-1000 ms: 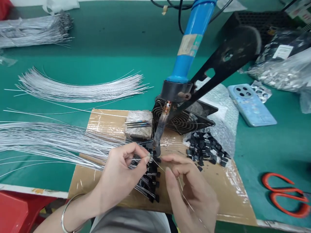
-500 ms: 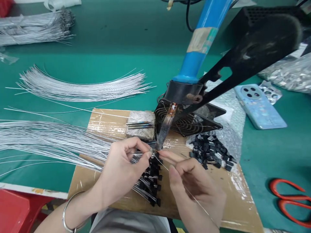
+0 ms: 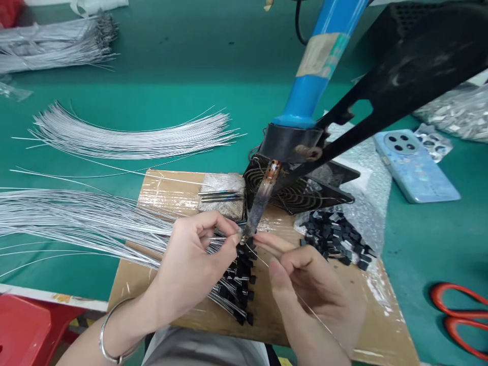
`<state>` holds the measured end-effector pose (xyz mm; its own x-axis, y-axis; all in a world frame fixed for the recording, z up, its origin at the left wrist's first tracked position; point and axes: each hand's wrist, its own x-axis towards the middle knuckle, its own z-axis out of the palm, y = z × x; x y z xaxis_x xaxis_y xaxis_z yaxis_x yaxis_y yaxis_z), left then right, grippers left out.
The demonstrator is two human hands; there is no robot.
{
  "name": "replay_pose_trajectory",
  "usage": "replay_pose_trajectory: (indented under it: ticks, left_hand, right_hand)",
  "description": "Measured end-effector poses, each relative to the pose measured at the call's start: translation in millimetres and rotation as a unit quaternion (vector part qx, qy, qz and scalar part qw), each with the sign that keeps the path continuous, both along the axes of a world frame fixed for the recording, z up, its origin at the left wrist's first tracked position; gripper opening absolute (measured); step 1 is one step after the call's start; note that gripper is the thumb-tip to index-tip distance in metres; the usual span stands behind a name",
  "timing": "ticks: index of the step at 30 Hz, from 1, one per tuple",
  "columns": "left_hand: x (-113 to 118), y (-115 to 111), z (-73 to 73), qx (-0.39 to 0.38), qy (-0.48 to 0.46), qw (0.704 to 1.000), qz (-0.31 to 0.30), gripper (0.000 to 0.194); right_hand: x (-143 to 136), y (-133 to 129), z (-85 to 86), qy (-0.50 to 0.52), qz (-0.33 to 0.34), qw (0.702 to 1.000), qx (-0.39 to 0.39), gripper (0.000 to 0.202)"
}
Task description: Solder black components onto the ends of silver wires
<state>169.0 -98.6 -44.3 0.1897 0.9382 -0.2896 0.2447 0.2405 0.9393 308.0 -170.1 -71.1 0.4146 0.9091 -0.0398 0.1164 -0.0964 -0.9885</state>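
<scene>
Close under the tip of a mounted soldering iron [image 3: 263,201], my left hand [image 3: 200,259] pinches a thin grey wire [image 3: 218,238] between thumb and forefinger. The wire's end at the tip is too small and covered to make out. My right hand [image 3: 312,290] holds a strand of solder wire [image 3: 263,261], which runs from the tip back across the palm. Its forefinger reaches close to the iron tip. Beneath both hands lie wires with black connectors [image 3: 240,284] on their ends, in a row on the cardboard [image 3: 316,325].
A metal stand arm [image 3: 381,107] holds the iron over a black fan [image 3: 295,190]. Loose black connectors [image 3: 337,236] lie on bubble wrap at the right. Beyond are a phone [image 3: 417,165] and red-handled scissors [image 3: 461,315]. Bundled grey wires [image 3: 133,142] spread over the left side.
The view has shifted slightly, so the iron, phone and scissors appear a little further right. Both hands keep their grips at the iron tip, with hardly any movement.
</scene>
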Motion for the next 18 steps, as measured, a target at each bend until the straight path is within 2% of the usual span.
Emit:
replay_pose_trajectory:
  ticks: [9,18]
  left_hand:
    - [-0.9,0.5,0.6,-0.003,0.024,1.0,-0.005,0.01]
    - [-1.5,-0.7,0.3,0.001,0.021,1.0,-0.003,0.009]
  right_hand:
    - [2.2,0.2,-0.8,-0.012,0.002,1.0,0.004,0.023]
    - [-1.2,0.8,0.0,0.026,-0.009,1.0,0.013,0.024]
